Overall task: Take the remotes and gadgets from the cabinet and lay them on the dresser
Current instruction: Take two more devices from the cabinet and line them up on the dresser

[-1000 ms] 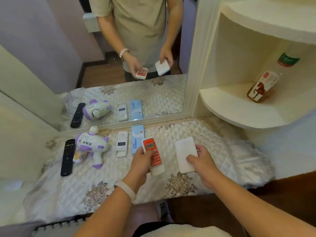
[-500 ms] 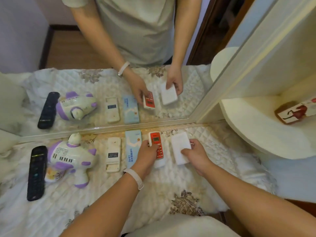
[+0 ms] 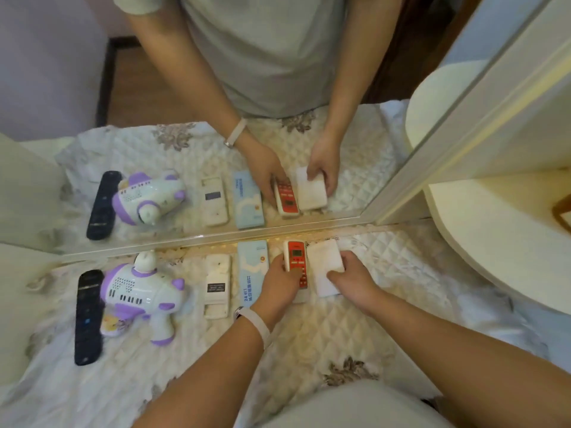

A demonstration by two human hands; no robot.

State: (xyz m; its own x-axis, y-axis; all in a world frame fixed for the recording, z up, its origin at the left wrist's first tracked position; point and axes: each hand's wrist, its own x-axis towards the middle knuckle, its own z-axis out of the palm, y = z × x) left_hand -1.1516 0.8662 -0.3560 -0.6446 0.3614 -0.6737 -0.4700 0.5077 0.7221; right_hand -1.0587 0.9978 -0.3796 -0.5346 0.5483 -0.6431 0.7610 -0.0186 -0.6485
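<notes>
Dim warm light, soft wide-angle blur

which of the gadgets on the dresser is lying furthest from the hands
The long black remote, at the far left end of the row, beyond the purple-and-white toy gun; every other gadget lies nearer the hands.

Quilted cloth cover (image 3: 355,332), glossy plastic toy (image 3: 136,291)

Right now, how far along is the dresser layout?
Done: black remote, purple-and-white toy gun, white remote and light blue case lie in a row on the quilted dresser cover. In hand: left hand is on the red-and-white remote, right hand on the flat white device; both look nearly set down. The cabinet is out of view, so what's left is unknown.
</notes>
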